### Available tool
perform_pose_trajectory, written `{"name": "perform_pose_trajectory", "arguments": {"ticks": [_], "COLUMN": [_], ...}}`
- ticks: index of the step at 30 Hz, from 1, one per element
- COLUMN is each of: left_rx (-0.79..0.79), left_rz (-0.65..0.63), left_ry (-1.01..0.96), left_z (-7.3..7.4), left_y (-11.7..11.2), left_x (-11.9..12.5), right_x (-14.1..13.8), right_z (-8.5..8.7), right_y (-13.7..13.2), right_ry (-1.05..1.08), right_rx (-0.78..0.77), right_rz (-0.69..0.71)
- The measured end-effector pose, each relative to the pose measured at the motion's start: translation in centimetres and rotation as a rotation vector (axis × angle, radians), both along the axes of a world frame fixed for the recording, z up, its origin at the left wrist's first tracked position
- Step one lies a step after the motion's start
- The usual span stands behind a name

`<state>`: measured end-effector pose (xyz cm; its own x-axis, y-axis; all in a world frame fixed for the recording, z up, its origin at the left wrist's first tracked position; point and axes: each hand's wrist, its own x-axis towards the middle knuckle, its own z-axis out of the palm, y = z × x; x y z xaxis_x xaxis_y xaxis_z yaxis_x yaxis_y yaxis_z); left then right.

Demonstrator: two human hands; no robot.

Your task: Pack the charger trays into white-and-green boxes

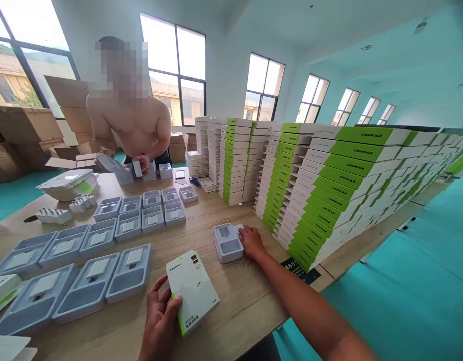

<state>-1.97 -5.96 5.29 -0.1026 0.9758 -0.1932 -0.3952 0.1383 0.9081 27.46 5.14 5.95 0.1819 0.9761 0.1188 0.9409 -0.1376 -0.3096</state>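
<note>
My left hand (pixel 162 313) is closed around the left edge of a white carton (pixel 194 288) with a green side, printed CEUKAZ, tilted above the table. My right hand (pixel 251 241) is at the right side of a grey moulded tray (pixel 228 245), its fingers curled down on a small white printed card (pixel 238 229). Most of that card is hidden behind the tray and the fingers. Left of my hands stand rows of grey trays (pixel 128 271), many with a white charger block (pixel 135 256) in the upper recess.
Tall stacks of white and green cartons (pixel 329 200) line the table's right side. A person (pixel 130 120) across the table handles grey trays. White chargers (pixel 53 215), a phone (pixel 180 174) and a blue-handled tool (pixel 195 181) lie on the wooden table (pixel 254 306). Cardboard boxes (pixel 24 130) stand behind.
</note>
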Motion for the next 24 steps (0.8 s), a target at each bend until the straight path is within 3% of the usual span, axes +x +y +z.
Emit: {"name": "perform_pose_trajectory", "arguments": {"ticks": [5,10,12,14,16,18,21,24], "left_rx": [0.017,0.087,0.119,0.145,0.158,0.164,0.183,0.225], "left_rz": [0.065,0.037,0.009,-0.017,-0.051,-0.123,-0.286,-0.419], "left_ry": [-0.017,-0.002,0.010,0.012,-0.001,-0.026,0.009,0.147], "left_z": [1.2,2.7,3.1,3.2,2.9,2.1,0.6,-0.9], "left_y": [0.1,0.2,0.4,0.6,0.6,0.4,-0.5,-1.8], "left_x": [-0.8,0.0,0.7,1.7,2.9,4.1,5.1,4.5], "right_x": [-7.3,-8.4,-8.0,-8.2,-8.9,-9.6,-8.2,-3.3], "right_z": [-1.2,1.1,2.0,2.3,1.9,1.2,0.3,0.3], "right_y": [-1.2,-2.8,-5.3,-8.8,-12.1,-14.0,-12.5,-7.8], "right_ry": [0.085,0.223,0.279,0.328,0.332,0.276,0.141,-0.047], "right_rx": [0.019,0.107,0.157,0.210,0.275,0.327,0.337,0.253], "right_rz": [0.179,0.166,0.158,0.241,0.361,0.397,0.272,0.038]}}
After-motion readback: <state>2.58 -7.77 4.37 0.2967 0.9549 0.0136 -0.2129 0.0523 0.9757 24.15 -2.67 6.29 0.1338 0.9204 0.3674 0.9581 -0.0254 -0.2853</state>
